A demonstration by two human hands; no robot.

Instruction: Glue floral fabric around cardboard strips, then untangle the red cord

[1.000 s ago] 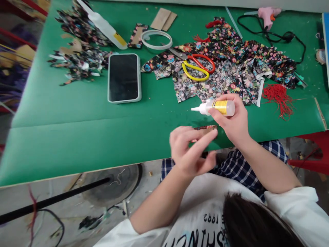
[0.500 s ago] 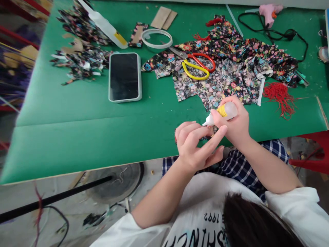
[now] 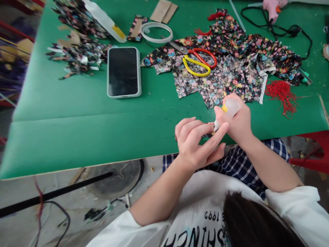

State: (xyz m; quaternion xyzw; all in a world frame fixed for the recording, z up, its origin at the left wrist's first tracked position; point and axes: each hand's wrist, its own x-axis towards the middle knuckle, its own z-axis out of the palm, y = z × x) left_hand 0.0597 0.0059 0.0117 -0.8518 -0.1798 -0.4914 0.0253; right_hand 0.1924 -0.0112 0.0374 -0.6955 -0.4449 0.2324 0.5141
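My right hand (image 3: 240,121) is closed around a small glue bottle (image 3: 233,107) with a yellow label. Its white nozzle points down at a small floral fabric piece (image 3: 207,134) near the table's front edge. My left hand (image 3: 194,142) is bent over that piece and holds it, covering most of it. Just beyond my hands lies a crumpled spread of black floral fabric (image 3: 189,80). Scissors (image 3: 197,63) with one red and one yellow handle rest on top of it.
Left of the fabric are a phone (image 3: 123,72), a roll of white tape (image 3: 156,33), a larger white bottle (image 3: 104,20) and a heap of floral scraps (image 3: 79,51). Red threads (image 3: 281,94) lie at right, with a pink glue gun (image 3: 272,9) and its black cord (image 3: 293,31) behind.
The bottle in my right hand has tilted more steeply, its nozzle shifting right and down along the fabric piece. My left hand stays almost in place. The view has shifted slightly.
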